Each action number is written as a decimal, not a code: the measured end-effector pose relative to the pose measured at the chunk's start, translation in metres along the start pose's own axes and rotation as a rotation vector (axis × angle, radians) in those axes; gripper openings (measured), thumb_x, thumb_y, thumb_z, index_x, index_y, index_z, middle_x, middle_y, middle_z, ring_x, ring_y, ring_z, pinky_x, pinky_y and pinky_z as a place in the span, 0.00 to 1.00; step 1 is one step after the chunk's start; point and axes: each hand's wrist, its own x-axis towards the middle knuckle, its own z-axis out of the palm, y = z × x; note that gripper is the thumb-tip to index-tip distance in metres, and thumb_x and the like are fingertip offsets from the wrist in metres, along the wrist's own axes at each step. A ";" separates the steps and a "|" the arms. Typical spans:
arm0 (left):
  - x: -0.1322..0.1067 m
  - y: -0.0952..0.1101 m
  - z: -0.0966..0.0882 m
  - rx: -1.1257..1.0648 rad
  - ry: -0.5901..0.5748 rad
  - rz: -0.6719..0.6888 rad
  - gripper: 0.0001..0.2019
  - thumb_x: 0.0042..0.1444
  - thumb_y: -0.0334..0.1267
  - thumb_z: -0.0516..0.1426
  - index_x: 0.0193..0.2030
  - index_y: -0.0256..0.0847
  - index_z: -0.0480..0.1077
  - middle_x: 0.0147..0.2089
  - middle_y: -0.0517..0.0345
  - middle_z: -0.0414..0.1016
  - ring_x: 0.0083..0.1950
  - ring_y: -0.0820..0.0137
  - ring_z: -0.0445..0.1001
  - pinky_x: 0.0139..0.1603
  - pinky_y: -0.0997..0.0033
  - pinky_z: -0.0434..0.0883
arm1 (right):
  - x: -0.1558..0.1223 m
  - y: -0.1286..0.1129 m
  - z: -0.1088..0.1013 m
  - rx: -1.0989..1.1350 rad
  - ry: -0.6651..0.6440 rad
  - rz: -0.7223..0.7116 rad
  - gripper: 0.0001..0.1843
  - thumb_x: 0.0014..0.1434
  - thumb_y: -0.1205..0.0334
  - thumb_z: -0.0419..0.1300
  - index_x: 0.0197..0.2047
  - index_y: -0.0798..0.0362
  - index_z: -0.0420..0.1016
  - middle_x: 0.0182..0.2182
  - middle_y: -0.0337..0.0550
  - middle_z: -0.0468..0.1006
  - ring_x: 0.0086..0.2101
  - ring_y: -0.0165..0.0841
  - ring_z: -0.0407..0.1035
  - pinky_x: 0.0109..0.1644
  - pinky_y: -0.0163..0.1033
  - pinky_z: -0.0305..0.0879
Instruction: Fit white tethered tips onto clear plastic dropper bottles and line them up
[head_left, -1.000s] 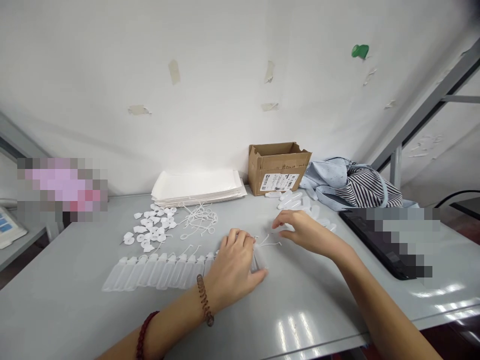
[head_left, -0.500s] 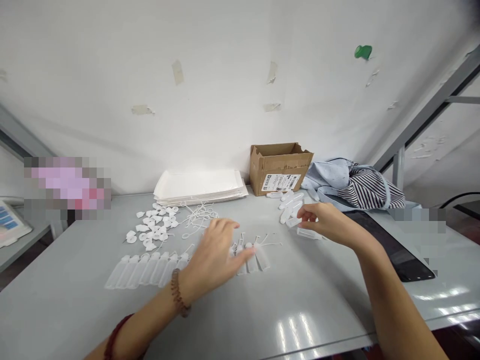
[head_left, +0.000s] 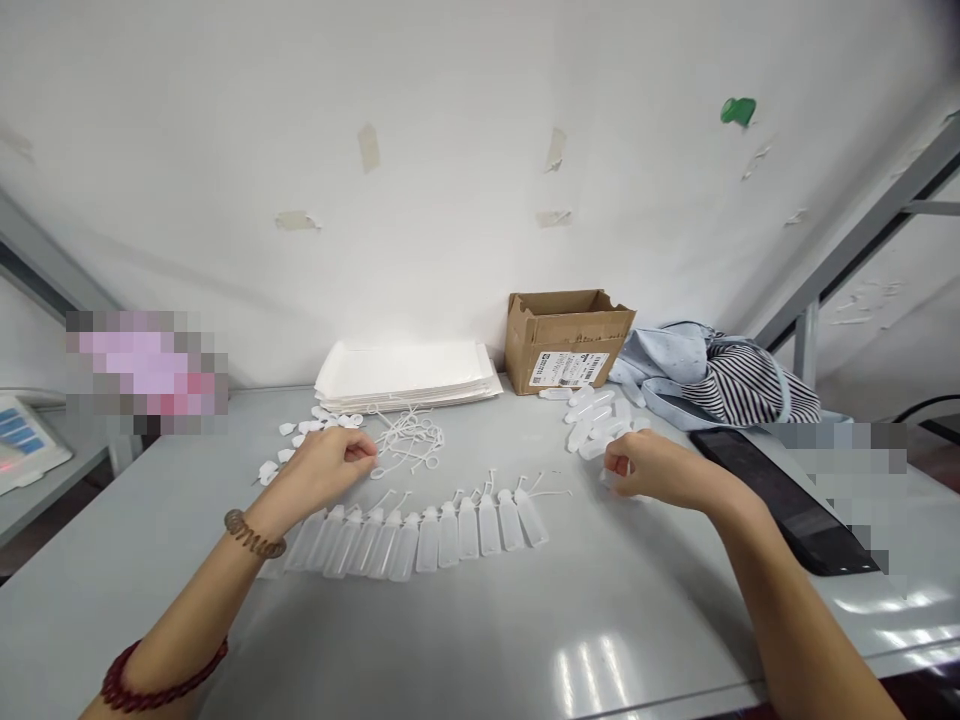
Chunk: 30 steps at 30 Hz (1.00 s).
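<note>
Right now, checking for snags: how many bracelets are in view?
2: a brown coiled bracelet behind the left hand and a dark red bracelet farther up that forearm. More may be out of frame.

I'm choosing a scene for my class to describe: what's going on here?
At a grey table, a person's left hand is beside tangled white cords, its grip unclear. The right hand is by loose translucent plastic bottles, perhaps pinching one. A side-by-side row of similar bottles lies nearer the table's front edge.

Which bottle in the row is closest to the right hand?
The row's rightmost bottle: every other one there lies farther left, away from the right hand.
</note>
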 end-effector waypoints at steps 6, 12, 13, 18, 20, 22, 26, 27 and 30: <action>-0.005 -0.003 0.007 -0.006 -0.053 0.030 0.08 0.45 0.42 0.55 0.26 0.44 0.74 0.29 0.57 0.78 0.35 0.61 0.75 0.35 0.68 0.68 | -0.005 -0.024 -0.011 0.332 0.054 -0.154 0.16 0.55 0.56 0.58 0.46 0.52 0.72 0.26 0.40 0.74 0.27 0.33 0.68 0.31 0.38 0.65; -0.008 -0.001 0.015 0.004 -0.023 0.111 0.10 0.48 0.39 0.52 0.23 0.43 0.72 0.30 0.55 0.76 0.35 0.60 0.74 0.37 0.64 0.67 | -0.004 -0.056 0.005 0.827 0.182 -0.180 0.17 0.56 0.50 0.61 0.45 0.50 0.72 0.27 0.39 0.73 0.29 0.33 0.69 0.38 0.41 0.67; -0.010 -0.001 0.015 0.002 -0.011 0.130 0.10 0.49 0.39 0.51 0.23 0.43 0.71 0.30 0.54 0.76 0.36 0.60 0.73 0.38 0.63 0.67 | -0.003 -0.060 0.010 0.901 0.171 -0.169 0.16 0.55 0.50 0.61 0.43 0.50 0.72 0.27 0.39 0.75 0.31 0.34 0.70 0.40 0.41 0.67; -0.020 0.015 0.019 -0.044 0.053 0.198 0.10 0.55 0.39 0.49 0.28 0.42 0.69 0.34 0.53 0.74 0.39 0.61 0.71 0.40 0.62 0.68 | -0.001 -0.084 0.034 1.256 0.002 -0.102 0.15 0.49 0.53 0.67 0.37 0.51 0.72 0.32 0.41 0.79 0.37 0.35 0.73 0.47 0.41 0.64; -0.027 0.029 0.023 -0.189 0.090 0.238 0.10 0.58 0.39 0.49 0.31 0.42 0.69 0.37 0.55 0.75 0.39 0.64 0.72 0.40 0.63 0.70 | -0.001 -0.092 0.040 1.350 -0.066 -0.099 0.15 0.47 0.55 0.69 0.35 0.52 0.72 0.33 0.41 0.79 0.37 0.35 0.73 0.46 0.40 0.64; -0.033 0.044 0.029 -0.434 0.150 0.287 0.09 0.59 0.40 0.52 0.32 0.42 0.70 0.39 0.56 0.76 0.40 0.66 0.73 0.43 0.64 0.72 | -0.002 -0.098 0.045 1.418 -0.118 -0.108 0.14 0.47 0.57 0.70 0.33 0.52 0.72 0.32 0.40 0.79 0.37 0.34 0.73 0.45 0.38 0.64; -0.046 0.066 0.044 -0.802 0.191 0.271 0.04 0.56 0.38 0.58 0.32 0.42 0.73 0.39 0.57 0.78 0.44 0.66 0.75 0.45 0.66 0.76 | -0.005 -0.106 0.052 1.506 -0.177 -0.139 0.13 0.47 0.60 0.70 0.33 0.52 0.71 0.34 0.40 0.78 0.37 0.33 0.74 0.45 0.37 0.64; -0.049 0.069 0.047 -0.866 0.176 0.251 0.03 0.55 0.37 0.59 0.33 0.42 0.73 0.39 0.57 0.78 0.43 0.66 0.76 0.43 0.67 0.77 | -0.006 -0.107 0.053 1.526 -0.183 -0.142 0.13 0.47 0.61 0.70 0.33 0.52 0.71 0.34 0.39 0.78 0.37 0.33 0.74 0.45 0.37 0.64; -0.054 0.074 0.052 -1.010 0.150 0.224 0.02 0.53 0.36 0.61 0.33 0.43 0.74 0.38 0.59 0.79 0.40 0.69 0.78 0.42 0.70 0.78 | -0.008 -0.110 0.057 1.583 -0.191 -0.160 0.13 0.47 0.64 0.71 0.31 0.52 0.70 0.35 0.38 0.77 0.36 0.30 0.74 0.46 0.36 0.64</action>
